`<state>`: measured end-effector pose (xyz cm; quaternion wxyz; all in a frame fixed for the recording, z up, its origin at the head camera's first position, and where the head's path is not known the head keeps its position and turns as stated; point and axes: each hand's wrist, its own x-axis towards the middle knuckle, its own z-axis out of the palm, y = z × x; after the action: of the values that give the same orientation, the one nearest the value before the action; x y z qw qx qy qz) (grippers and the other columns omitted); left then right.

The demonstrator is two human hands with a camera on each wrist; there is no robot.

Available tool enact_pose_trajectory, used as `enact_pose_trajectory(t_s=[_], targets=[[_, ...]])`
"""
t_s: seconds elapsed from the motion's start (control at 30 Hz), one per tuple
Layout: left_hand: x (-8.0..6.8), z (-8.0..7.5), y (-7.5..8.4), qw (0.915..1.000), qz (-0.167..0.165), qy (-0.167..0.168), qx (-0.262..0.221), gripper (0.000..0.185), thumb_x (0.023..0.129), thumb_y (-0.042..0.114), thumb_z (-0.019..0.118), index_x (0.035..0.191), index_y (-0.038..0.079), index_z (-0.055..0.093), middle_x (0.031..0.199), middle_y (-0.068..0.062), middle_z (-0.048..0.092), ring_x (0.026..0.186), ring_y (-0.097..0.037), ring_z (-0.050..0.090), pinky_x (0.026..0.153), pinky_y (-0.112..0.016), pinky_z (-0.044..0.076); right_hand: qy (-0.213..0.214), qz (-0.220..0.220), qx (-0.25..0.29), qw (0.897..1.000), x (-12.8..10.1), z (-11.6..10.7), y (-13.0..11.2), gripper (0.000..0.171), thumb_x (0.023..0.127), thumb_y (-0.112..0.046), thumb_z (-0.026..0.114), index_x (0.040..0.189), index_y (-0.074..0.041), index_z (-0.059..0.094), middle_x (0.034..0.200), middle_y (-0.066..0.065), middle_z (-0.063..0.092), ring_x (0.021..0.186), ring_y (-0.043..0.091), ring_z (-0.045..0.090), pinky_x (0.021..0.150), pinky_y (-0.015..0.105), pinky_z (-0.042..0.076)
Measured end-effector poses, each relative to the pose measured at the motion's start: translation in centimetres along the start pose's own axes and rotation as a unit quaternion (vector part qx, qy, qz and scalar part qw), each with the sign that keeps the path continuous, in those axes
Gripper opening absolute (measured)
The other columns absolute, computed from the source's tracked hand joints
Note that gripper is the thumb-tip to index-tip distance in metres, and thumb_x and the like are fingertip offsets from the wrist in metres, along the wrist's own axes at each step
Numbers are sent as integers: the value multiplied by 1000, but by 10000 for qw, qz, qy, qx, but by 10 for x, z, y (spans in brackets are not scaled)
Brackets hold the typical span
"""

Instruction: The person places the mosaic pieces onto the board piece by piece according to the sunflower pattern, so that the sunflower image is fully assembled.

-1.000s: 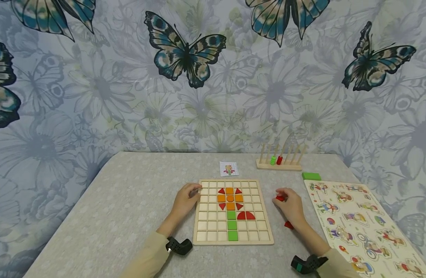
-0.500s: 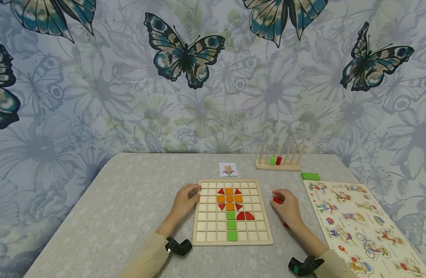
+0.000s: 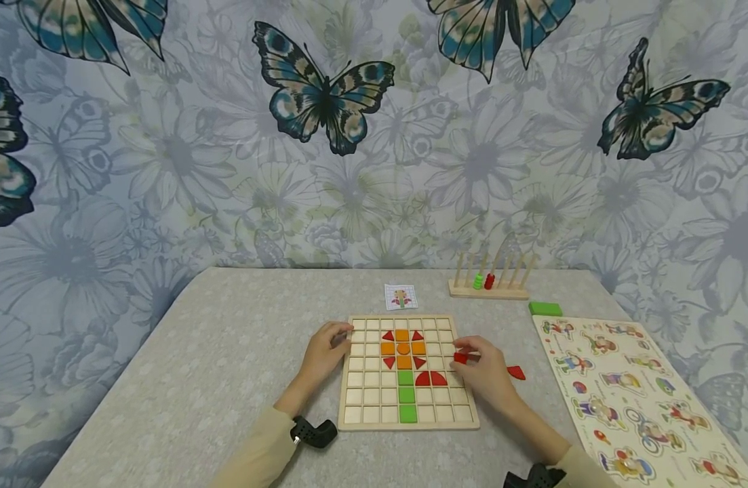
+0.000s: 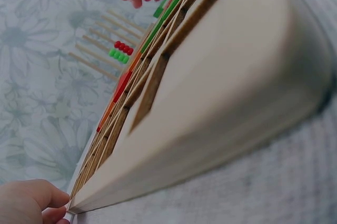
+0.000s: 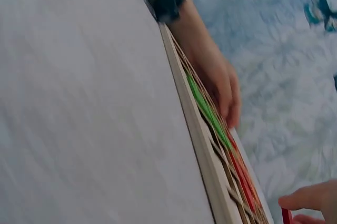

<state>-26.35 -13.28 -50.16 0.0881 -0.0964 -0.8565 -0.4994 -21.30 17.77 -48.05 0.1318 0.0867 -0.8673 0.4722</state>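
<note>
I see my right hand [image 3: 485, 374] pinching a small red piece [image 3: 460, 358] over the right side of the grid board [image 3: 374, 420] on the bench [image 3: 227, 352], while my left hand [image 3: 326, 356] grips the board's left edge.

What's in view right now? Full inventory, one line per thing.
Wooden grid board: 1, pale wood, table centre, holding orange, red and green tiles laid as a flower.
Small red piece: 1, pinched over the board's right edge.
Red wedge piece: 1, on the table right of the board.
Pattern card: 1, white, behind the board.
Wooden peg rack: 1, green and red beads, far right.
Green block: 1, near the rack.
Picture puzzle board: 1, right edge.
Grey table: 1.
Left hand: on the board's left edge.
Right hand: pinching the small red piece.
</note>
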Motion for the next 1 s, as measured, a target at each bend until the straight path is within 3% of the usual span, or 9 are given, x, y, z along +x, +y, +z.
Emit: enact_pose_trajectory(t_s=[0.07,0.23,0.43,0.6,0.73,1.0], targets=[[0,0,0,10000,12,14,14,26,90,7,61,115,4,65,121,-11,62,118,-30,58,101,-45,48,-412,-242,127,9988,-6,7,-10,33,73,4,76,105,0,67,104,13,67,94,24,62,85,37,57],[-1,-2,1,10000,-54,18,-18,26,90,8,61,115,6,66,121,-10,62,118,-29,58,101,-45,48,-1223,-842,288,9885,-20,22,-23,32,74,3,75,104,-6,68,104,5,67,95,19,62,87,28,56],[-1,0,0,10000,-52,-14,-46,26,90,7,60,116,5,65,121,-9,62,118,-29,58,102,-44,48,-1410,-1358,214,9804,-28,29,-22,32,72,1,77,102,-7,69,103,2,66,95,17,62,86,22,54],[0,2,-2,10000,-17,4,-68,26,90,7,60,115,5,65,120,-10,62,118,-29,58,102,-43,48,-1455,-1322,87,9804,-27,27,-22,32,72,-1,78,102,-10,69,102,0,67,95,18,61,86,24,54],[-1,2,-3,10000,-5,-16,-87,26,91,7,60,116,5,65,120,-9,62,117,-29,58,101,-44,48,-1497,-1266,-123,9805,-25,24,-22,33,71,1,76,100,-11,69,95,-1,67,86,15,57,77,23,53],[0,1,-3,10000,-9,-12,-51,26,90,8,61,116,7,65,121,-9,62,118,-29,58,101,-44,48,-1726,-1019,149,9796,-26,25,-21,29,74,0,75,102,-5,69,91,2,67,79,10,55,69,18,49]])
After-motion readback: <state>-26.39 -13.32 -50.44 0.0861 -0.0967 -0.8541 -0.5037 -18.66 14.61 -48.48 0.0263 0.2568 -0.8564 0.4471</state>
